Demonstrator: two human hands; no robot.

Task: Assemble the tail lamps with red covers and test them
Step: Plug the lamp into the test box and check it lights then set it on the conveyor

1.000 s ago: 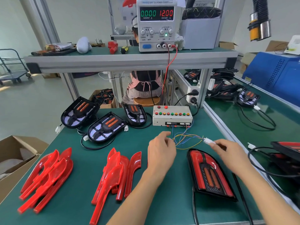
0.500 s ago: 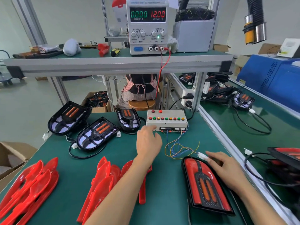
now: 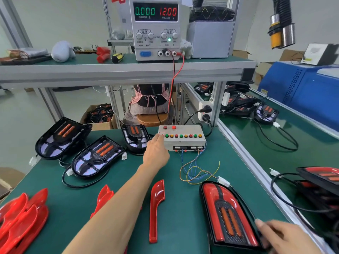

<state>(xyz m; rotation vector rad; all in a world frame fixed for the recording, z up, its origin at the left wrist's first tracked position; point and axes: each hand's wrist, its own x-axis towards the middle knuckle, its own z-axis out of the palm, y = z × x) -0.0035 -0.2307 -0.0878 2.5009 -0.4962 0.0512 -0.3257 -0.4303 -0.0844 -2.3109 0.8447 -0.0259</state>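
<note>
An assembled tail lamp (image 3: 227, 215) with red covers lies on the green mat at the right, its white connector (image 3: 223, 181) joined to the coloured wires (image 3: 194, 171) from the test box (image 3: 185, 142). My left hand (image 3: 156, 153) reaches forward and a fingertip touches the box's leftmost button. My right hand (image 3: 282, 237) rests on the lamp's near right edge. Three uncovered black lamps (image 3: 99, 156) lie at the left. Loose red covers (image 3: 156, 209) lie on the near mat.
A power supply (image 3: 156, 28) on the upper shelf reads 0.000 A and 12.00 V, with red and black leads running down. More lamps and cables (image 3: 319, 182) sit on the right bench. A person sits behind the bench on a stool. A cardboard box stands at the left.
My left hand moved forward from the wires to the test box's buttons. My right hand let go of the connector and slid back to the lamp's near edge. The view shifted lower.
</note>
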